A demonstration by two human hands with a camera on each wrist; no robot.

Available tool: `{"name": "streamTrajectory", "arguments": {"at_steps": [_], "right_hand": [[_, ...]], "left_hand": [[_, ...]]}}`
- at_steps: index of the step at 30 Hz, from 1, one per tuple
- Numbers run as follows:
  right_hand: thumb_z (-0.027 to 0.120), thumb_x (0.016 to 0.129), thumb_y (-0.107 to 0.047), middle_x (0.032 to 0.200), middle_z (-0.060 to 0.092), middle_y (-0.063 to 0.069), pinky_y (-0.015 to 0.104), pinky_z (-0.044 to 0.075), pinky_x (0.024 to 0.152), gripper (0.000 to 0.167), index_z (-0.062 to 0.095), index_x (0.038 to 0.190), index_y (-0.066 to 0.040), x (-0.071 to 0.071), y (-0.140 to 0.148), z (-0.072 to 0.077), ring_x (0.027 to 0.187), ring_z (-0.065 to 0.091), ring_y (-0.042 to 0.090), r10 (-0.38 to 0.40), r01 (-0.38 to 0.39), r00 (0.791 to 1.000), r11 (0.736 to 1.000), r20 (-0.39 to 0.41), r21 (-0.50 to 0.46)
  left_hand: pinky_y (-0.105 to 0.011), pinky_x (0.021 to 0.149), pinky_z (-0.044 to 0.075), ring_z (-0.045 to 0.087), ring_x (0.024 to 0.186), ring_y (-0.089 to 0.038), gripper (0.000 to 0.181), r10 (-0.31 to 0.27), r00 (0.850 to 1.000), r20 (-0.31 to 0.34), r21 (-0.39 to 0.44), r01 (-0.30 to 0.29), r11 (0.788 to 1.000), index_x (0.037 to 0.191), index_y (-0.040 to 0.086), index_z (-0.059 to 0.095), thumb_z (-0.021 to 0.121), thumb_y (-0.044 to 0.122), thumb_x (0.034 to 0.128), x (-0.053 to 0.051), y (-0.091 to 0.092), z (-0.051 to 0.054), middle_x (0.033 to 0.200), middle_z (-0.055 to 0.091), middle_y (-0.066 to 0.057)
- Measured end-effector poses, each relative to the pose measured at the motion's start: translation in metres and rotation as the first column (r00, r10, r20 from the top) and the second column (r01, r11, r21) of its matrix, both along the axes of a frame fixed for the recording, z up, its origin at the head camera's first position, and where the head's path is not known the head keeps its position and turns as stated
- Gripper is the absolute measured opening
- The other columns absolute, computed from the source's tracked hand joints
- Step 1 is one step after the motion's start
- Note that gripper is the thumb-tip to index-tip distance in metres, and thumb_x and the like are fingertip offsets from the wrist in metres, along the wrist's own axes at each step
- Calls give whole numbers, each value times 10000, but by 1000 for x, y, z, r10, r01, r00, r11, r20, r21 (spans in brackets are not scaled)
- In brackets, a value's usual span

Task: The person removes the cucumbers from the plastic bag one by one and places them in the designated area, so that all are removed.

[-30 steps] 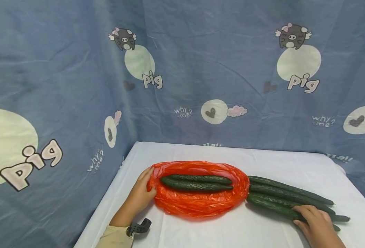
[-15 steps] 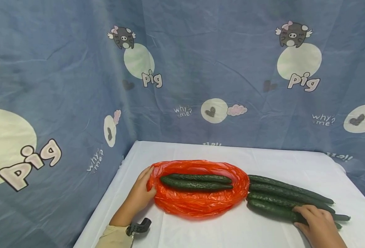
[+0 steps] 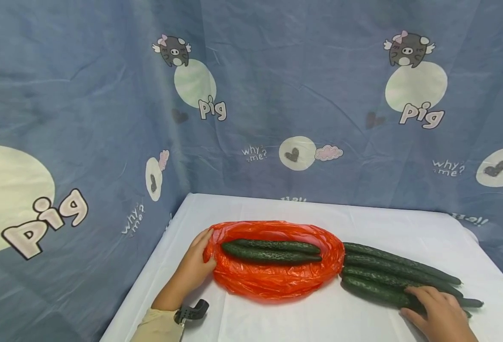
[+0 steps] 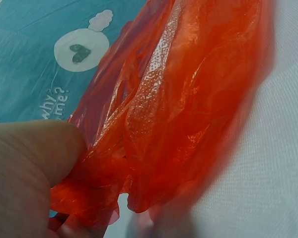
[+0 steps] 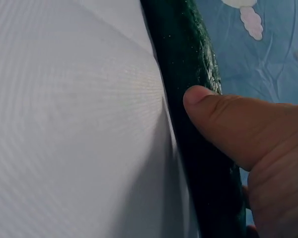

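Note:
My left hand grips the left end of a red plastic bag, thumb on the near side. In the left wrist view the bag's crumpled film passes between thumb and fingers. Two dark green cucumbers lie side by side in the bag's opening. To its right, several more cucumbers lie on the white cloth. My right hand holds the nearest cucumber, thumb along its near side; in the right wrist view this cucumber partly hides the other fingers.
A white cloth covers the table. Blue printed curtains hang behind and at the left. A black band with a camera sits on the left wrist. The loose cucumbers' left ends lie close against the bag's right edge.
The left end of the nearest cucumber has shifted slightly towards me, apart from its neighbour. My right thumb has spread a little lower. The left hand and bag stay in place.

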State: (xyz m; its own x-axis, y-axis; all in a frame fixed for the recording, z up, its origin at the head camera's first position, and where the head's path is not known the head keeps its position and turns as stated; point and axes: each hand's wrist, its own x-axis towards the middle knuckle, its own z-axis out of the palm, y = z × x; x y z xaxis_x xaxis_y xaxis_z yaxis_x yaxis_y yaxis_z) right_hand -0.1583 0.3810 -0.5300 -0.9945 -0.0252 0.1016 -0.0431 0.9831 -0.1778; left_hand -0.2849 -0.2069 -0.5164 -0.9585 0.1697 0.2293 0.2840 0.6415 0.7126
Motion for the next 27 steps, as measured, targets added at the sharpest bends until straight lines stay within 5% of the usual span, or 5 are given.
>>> {"name": "streamTrajectory", "arguments": {"at_steps": [6,13,27], "right_hand": [[776,828,-622,1280,642,268,685,483,815,794,652,1354,-40,0,-10,10,1093,569,550,-38,41,998,998,48,-51],[761,858,-600,1307,640,296,684,493,907,812,622,1368,16,-16,-38,29,1173,578,566,11,1,996,989,85,-150],[829,882,-351,1280,691,119,629,514,993,550,679,1337,-79,-34,-120,39,1207,626,411,149,-170,982,964,-116,-203]], "left_hand": [[-538,1227,308,330,1550,-390,841,-3,1000,11,10,3,1000,1632,45,340,663,-31,859,-1,0,1,1679,330,-134],[-542,1228,309,324,1554,-387,837,6,1000,29,10,-7,1000,1636,63,340,663,-19,869,0,0,0,1686,321,-122],[-530,1222,319,337,1547,-385,833,11,1000,29,9,-11,1000,1633,51,340,658,-24,867,2,2,0,1681,328,-126]]}}
